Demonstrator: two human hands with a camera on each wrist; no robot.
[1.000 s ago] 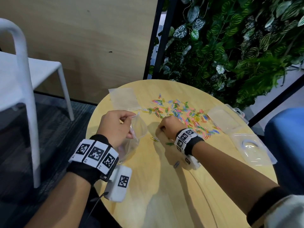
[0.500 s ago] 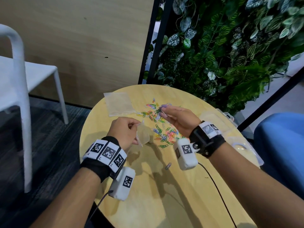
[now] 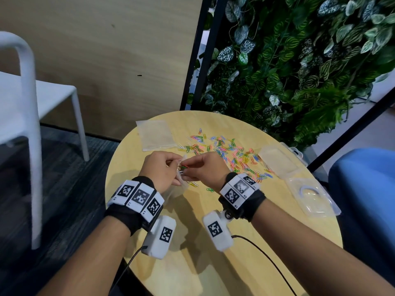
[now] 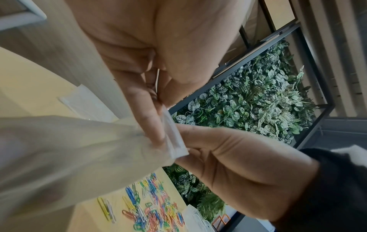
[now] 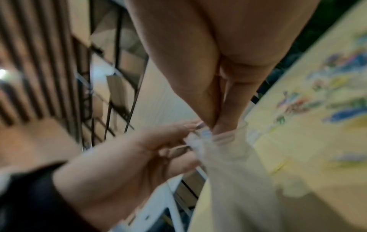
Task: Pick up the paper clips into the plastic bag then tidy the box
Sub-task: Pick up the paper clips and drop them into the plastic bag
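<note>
The task is at an early stage. The left hand (image 3: 159, 173) pinches the mouth of the clear plastic bag (image 4: 65, 158) above the table's (image 3: 192, 263) near-left part. The right hand (image 3: 204, 169) pinches a few paper clips (image 3: 183, 167) at that mouth. Most of the coloured clips (image 3: 230, 152) remain scattered toward the far edge. The clear box (image 3: 299, 178) lies open at the right edge, not yet tidied.
</note>
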